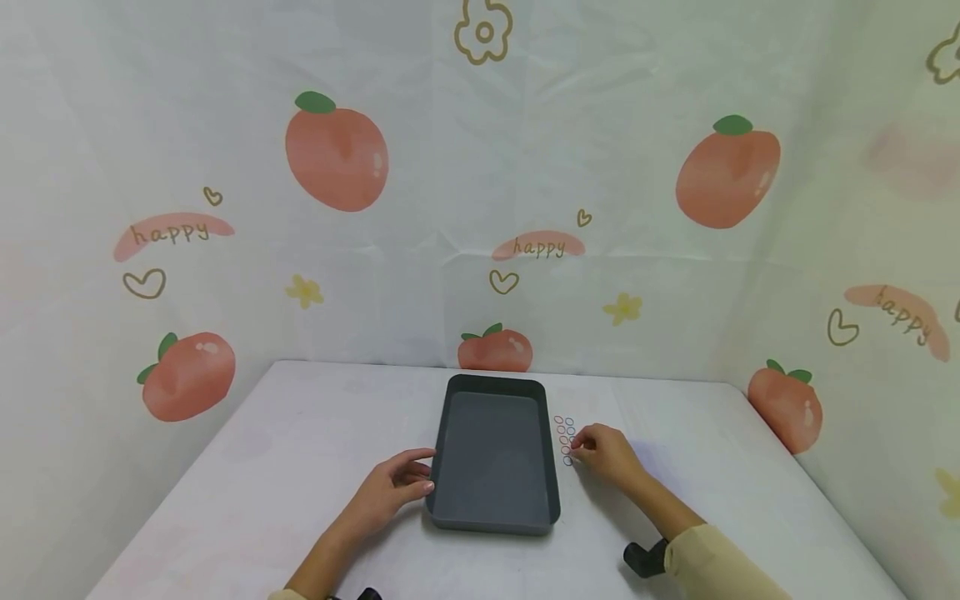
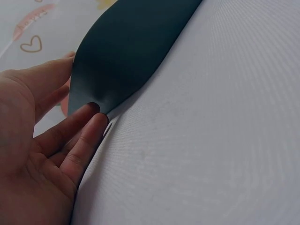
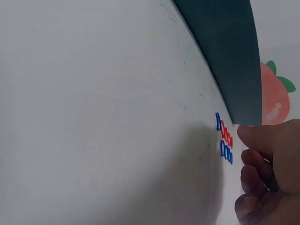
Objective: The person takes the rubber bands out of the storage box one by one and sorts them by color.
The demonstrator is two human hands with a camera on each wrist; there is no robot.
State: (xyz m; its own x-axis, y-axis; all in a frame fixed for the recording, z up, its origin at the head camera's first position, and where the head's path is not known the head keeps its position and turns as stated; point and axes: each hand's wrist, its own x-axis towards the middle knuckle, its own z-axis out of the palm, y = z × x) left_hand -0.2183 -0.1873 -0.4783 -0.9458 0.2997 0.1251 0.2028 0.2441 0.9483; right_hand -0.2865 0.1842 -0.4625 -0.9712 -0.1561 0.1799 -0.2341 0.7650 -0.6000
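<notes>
A dark grey rectangular tray (image 1: 491, 527) lies on the white table. My left hand (image 1: 393, 492) is at its left side, the fingertips touching the outer wall. In the left wrist view, fingertips rest against the tray's dark wall (image 2: 126, 51) near a rounded corner. Small red rings (image 3: 223, 129) and blue rings (image 3: 222, 148) lie in two columns just right of the tray. Close beside them is my right hand (image 1: 609, 454), thumb and fingers bent, with a gap between thumb and index fingertip. Nothing shows between those fingertips.
The white table (image 1: 300, 467) stretches out on both sides of the tray. Behind it hangs a pale curtain (image 1: 420, 183) printed with fruit, hearts and flowers. A black strap piece (image 1: 645, 558) sits at my right wrist, by the pale yellow sleeve (image 1: 712, 562).
</notes>
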